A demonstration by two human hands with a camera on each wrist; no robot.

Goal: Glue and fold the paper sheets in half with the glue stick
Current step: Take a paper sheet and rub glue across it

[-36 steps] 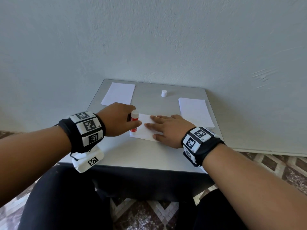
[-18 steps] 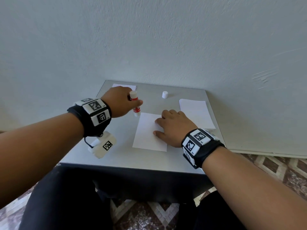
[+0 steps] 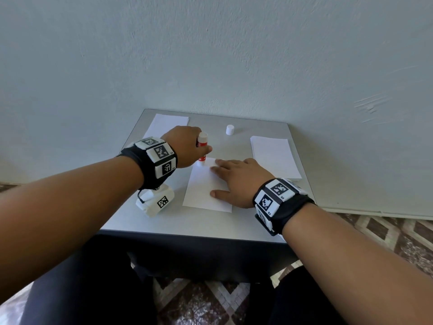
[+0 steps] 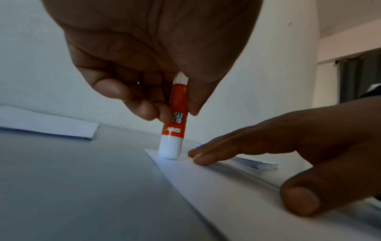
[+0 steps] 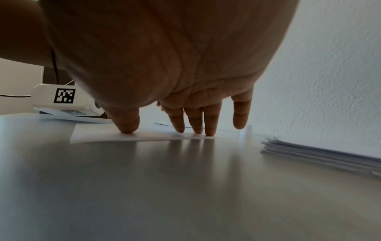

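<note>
The glue stick (image 3: 202,146) is being held upright, its lower end touching the far left corner of a single paper sheet (image 3: 206,191) that is lying in the middle of the table (image 3: 234,221). It is being gripped between thumb and curled fingers by the left hand (image 3: 186,146). The sheet is being pressed flat by the right hand (image 3: 239,181), fingers straight and spread, thumb at the near part of the sheet. A stack of paper sheets (image 3: 274,157) is lying to the right, just beside that hand, and another white sheet (image 3: 167,124) is lying at the far left corner. The white cap (image 3: 230,129) is standing apart near the far edge. The grey tabletop is being backed by a pale textured wall (image 3: 210,55), and a patterned tile floor (image 3: 386,233) is showing below.
</note>
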